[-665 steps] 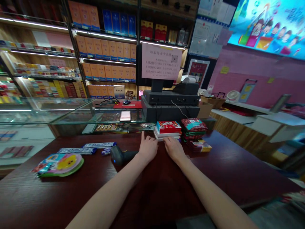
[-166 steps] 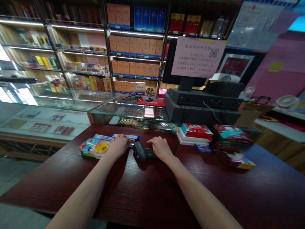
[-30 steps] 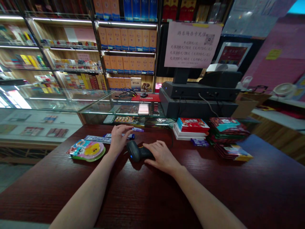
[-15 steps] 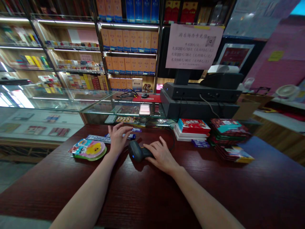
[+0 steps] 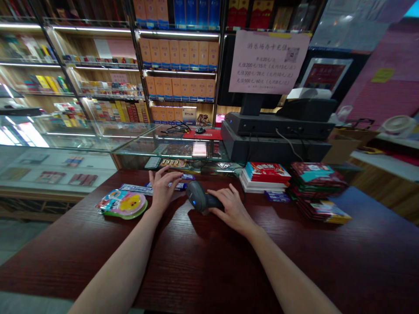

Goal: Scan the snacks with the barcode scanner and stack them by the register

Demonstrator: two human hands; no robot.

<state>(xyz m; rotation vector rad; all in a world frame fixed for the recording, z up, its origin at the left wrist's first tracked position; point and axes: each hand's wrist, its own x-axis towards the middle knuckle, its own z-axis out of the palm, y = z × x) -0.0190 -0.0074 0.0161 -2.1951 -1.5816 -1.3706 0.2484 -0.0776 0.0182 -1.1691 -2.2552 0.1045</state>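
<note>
**Right hand on barcode scanner, left hand over blue snack bars**

Right hand [image 5: 231, 209] wrapped around the handle of the black barcode scanner [image 5: 199, 199], fingers curled over it; scanner head tipped up off the dark red wooden worktop [image 5: 209, 261], blue light showing on its head, pointing left. Cable runs off behind toward the back edge.

Left hand [image 5: 163, 188] flat and loosely open, fingers spread, resting over the long blue snack bars [image 5: 134, 189] lying in a row at the worktop's far edge. Fingertips cover the right end of a bar; can't tell if anything is pinched. Scanner head sits just beside the left hand, not touching.

Round colourful candy pack [image 5: 122, 203] with a yellow cartoon figure lies just left of the left hand.

Right of the scanner: stack of white packs topped by a red one [image 5: 265, 176], then a messier stack of red and teal packs [image 5: 316, 185]; a small purple bar [image 5: 276, 196] between them at the base.

Behind: black POS terminal [image 5: 278, 135] with a pink paper sign [image 5: 268, 61], glass display case [image 5: 131, 139], shelves of orange boxes [image 5: 180, 69].
</note>
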